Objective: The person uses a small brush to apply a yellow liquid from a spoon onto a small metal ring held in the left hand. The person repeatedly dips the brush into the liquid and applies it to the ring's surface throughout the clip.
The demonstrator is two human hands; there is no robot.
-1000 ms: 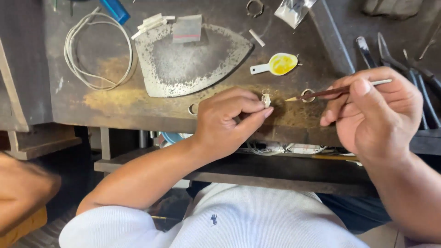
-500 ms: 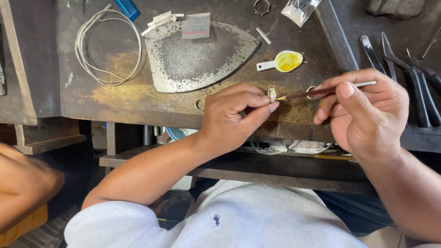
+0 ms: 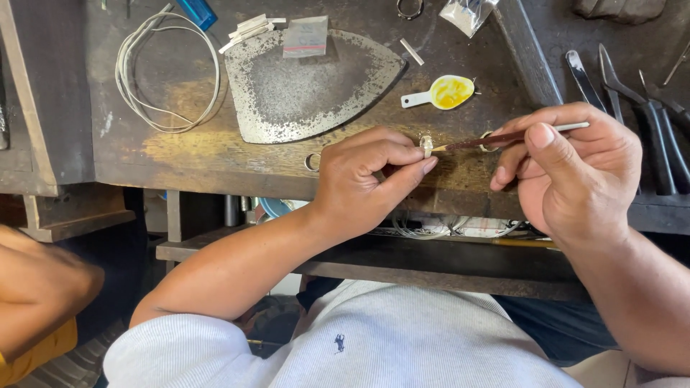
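My left hand (image 3: pixel 370 176) pinches a small pale ring (image 3: pixel 426 146) between thumb and fingers, just above the front of the worn wooden bench (image 3: pixel 187 154). My right hand (image 3: pixel 575 172) grips a thin brush (image 3: pixel 503 138) with a dark shaft and pale end. Its tip touches the ring. Behind the brush shaft lies a metal ring (image 3: pixel 489 141) on the bench. Beyond the hands, a small white spoon-shaped dish (image 3: pixel 442 93) holds yellow paste.
A flat iron-shaped metal plate (image 3: pixel 309 90) lies at the bench's middle, a coil of white wire (image 3: pixel 165 72) to its left. Small plastic bags (image 3: pixel 305 36) lie at the back. Pliers and cutters (image 3: pixel 647 122) sit at right. Another person's arm (image 3: pixel 36 287) is at lower left.
My right hand has brought the brush leftwards until its tip meets the ring in my left hand. The view has shifted slightly.
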